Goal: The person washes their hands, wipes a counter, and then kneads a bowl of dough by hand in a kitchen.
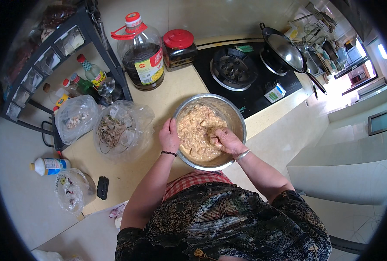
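Note:
A stainless steel mixing bowl [240, 132] stands at the counter's front edge, close against my body. Wet, batter-coated chunks [196, 130], perhaps meat, fill much of its bottom. My left hand [169, 137], a dark bead bracelet at its wrist, grips the bowl's left side at the rim. Inside the bowl, my right hand [225, 141] reaches over the right rim with curled fingers in the mixture. Batter coats those fingers, and their tips are partly hidden. A silver bangle [242, 154] circles that wrist.
Left on the counter [131, 176] are a bag of dried roots or herbs [112, 130], a bag of garlic-like pieces [77, 120] and a black case [102, 188]. Behind stand a large oil jug [143, 58], a red-lidded jar [179, 49], a gas hob [234, 70] and a lidded wok [284, 49].

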A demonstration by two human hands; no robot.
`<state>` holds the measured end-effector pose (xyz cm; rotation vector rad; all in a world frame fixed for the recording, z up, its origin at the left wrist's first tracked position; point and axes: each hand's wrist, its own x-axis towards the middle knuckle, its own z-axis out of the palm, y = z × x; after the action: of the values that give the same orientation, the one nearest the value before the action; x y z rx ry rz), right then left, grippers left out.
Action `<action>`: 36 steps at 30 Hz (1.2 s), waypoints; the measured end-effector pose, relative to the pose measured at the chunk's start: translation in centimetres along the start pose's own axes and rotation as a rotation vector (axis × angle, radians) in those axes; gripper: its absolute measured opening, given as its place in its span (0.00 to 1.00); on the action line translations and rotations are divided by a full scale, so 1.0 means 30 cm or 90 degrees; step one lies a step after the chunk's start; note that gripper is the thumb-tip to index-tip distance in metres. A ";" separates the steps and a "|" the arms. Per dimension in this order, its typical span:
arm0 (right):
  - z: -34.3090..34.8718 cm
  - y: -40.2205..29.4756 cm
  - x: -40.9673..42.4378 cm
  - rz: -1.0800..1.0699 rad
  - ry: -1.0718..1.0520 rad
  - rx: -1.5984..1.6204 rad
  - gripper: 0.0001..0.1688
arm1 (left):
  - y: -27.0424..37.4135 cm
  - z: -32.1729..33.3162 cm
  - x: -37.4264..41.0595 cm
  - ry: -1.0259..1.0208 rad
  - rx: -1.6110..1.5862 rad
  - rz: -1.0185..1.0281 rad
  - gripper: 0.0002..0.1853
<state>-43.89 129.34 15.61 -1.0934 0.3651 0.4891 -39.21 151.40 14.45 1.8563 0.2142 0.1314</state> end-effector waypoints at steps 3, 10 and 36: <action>0.028 -0.071 -0.029 -0.082 0.109 -0.293 0.10 | 0.013 -0.003 -0.004 0.006 0.002 -0.003 0.21; 0.088 -0.040 0.115 -0.077 0.234 -0.909 0.24 | 0.027 -0.001 -0.011 -0.005 -0.029 -0.040 0.21; 0.002 -0.057 0.051 0.166 0.052 -0.424 0.30 | -0.039 0.028 -0.001 0.022 -0.098 -0.058 0.20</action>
<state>-41.67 129.06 16.12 -1.7239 0.4318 0.8322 -39.16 150.94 13.10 1.6888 0.3046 0.1141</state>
